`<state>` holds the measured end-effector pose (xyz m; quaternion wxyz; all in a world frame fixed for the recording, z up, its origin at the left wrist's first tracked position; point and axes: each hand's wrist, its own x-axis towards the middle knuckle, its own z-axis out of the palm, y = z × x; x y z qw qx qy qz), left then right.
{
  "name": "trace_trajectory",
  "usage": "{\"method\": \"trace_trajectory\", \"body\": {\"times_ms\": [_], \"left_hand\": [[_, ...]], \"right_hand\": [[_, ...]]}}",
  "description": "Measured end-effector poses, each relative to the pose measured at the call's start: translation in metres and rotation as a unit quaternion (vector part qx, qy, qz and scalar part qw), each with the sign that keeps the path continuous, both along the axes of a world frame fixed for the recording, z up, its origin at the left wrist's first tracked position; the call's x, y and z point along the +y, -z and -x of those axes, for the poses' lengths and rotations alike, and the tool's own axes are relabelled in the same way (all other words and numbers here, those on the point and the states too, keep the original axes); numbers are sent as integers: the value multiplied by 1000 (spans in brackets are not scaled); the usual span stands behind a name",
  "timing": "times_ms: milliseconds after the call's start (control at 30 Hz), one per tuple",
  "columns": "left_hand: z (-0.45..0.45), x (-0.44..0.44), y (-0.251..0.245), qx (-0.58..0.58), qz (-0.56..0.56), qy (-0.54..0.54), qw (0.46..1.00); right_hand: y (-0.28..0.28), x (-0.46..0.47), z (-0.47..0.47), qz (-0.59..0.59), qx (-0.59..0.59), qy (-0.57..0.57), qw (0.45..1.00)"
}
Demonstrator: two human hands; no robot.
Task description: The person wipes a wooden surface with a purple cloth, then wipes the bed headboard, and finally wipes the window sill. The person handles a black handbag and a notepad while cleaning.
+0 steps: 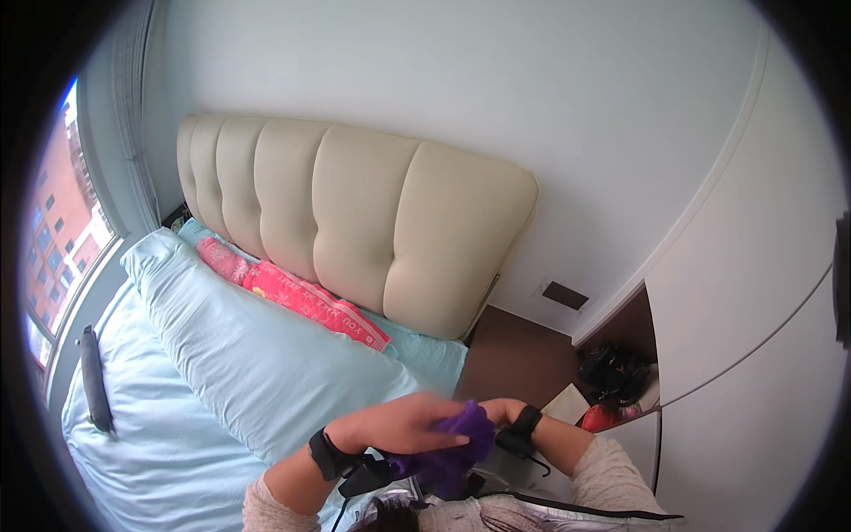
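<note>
A bunched purple cloth (459,449) is between my two hands, close in front of my body. My left hand (412,422) grips it from the left, with the thumb pressed along its front. On the far side, my right hand (502,410) is at the cloth's upper right edge, its fingers mostly hidden behind the fabric. Both wrists wear black straps with small black devices. Part of the cloth hangs down toward my clothing.
A bed with a rolled light-blue quilt (266,332), red and pink towels (312,299) and a padded beige headboard (359,213) lies ahead left. To the right, a black bag (615,374) and a red item (598,417) sit in an open niche beside white cabinet doors (731,319).
</note>
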<state>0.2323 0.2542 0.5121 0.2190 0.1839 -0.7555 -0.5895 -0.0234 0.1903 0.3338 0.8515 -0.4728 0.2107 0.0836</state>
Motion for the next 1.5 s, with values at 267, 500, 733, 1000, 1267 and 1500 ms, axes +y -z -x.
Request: {"method": "trace_trajectory", "body": {"times_ms": [267, 500, 733, 1000, 1267, 1500], "left_hand": [[-12, 4, 2, 66, 46, -36, 996], [-27, 11, -2, 100, 44, -41, 993], [-48, 15, 0, 115, 37, -43, 992], [-45, 10, 6, 67, 23, -4, 998], [-41, 3, -6, 49, 114, -70, 990], [-41, -2, -14, 55, 142, -126, 980]], "right_hand": [[-20, -10, -34, -48, -92, 15, 995], [-6, 14, -61, 49, 1, -55, 997], [-68, -17, -43, -99, -255, 266, 924], [-121, -2, -47, -42, -308, 292, 905], [-121, 19, -58, 149, -187, 67, 969], [-118, 5, -50, 293, -82, 70, 950]]}}
